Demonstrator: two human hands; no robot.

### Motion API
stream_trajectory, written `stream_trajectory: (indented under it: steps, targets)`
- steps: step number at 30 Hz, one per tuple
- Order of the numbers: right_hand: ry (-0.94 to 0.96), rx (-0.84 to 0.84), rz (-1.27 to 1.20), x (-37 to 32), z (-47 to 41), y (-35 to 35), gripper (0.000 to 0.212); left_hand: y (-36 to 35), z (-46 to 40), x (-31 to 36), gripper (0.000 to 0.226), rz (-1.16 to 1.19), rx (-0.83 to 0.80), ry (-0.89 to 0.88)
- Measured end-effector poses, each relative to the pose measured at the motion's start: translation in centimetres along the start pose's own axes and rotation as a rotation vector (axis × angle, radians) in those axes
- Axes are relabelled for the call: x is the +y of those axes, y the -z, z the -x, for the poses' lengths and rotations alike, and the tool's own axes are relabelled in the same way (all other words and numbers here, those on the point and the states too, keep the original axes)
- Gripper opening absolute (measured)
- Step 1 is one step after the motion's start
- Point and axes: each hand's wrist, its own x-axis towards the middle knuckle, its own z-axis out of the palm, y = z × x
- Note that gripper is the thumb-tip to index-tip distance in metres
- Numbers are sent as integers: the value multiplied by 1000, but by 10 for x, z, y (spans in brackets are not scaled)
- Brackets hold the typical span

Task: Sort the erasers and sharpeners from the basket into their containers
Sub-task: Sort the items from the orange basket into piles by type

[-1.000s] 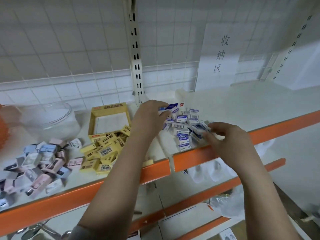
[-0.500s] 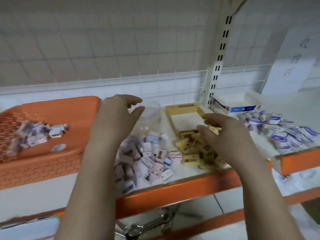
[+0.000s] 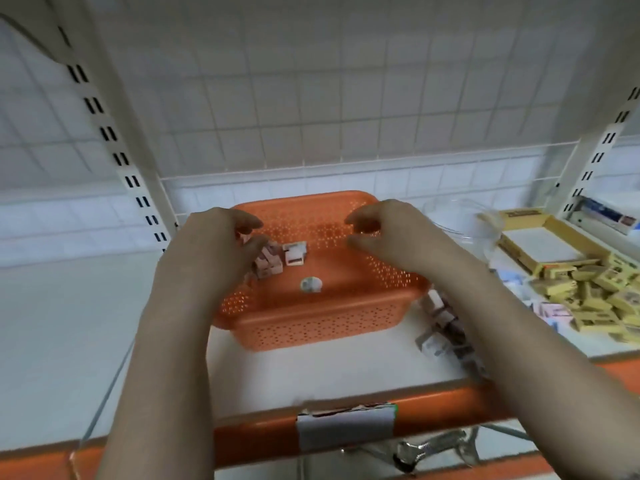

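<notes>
Under the left hand [image 3: 214, 244], inside the orange basket [image 3: 318, 320], sat a small heap of pink and white little boxes [image 3: 277, 259] — erasers or sharpeners, too blurry to tell which. Its fingers [image 3: 247, 223] were curled over the heap, but whether they held one could not be told. The right hand [image 3: 388, 233] hung above the basket's far side, fingers loosely bent, holding nothing. One small round thing [image 3: 310, 284] lay alone, nearer than both hands. A good way to do this step would be to pinch a few boxes at once — then carry them to the yellow pile [image 3: 588, 296] or the clear bowl [image 3: 460, 220], past the right wrist.
</notes>
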Motion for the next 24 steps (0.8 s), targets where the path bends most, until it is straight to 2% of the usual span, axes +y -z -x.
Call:
stream_trajectory:
  steps: [3, 5, 8, 15, 24]
  targets:
    - [77, -230, 134, -12, -47, -17, 36, 3, -2, -12, 28, -5, -36, 31]
    - [128, -329, 246, -18, -71, -30, 36, 4, -3, -16, 28, -24, -58, 33]
    - [187, -439, 288, -25, -94, -51, 35, 6, -4, -18, 29, -40, -84, 11]
    - [250, -399, 423, -29, -108, -89, 40, 5, 2, -29, 30, -33, -106, 19]
    - [244, -340, 333, -17, -113, -88, 28, -4, 0, -37, 30, -36, -98, -12]
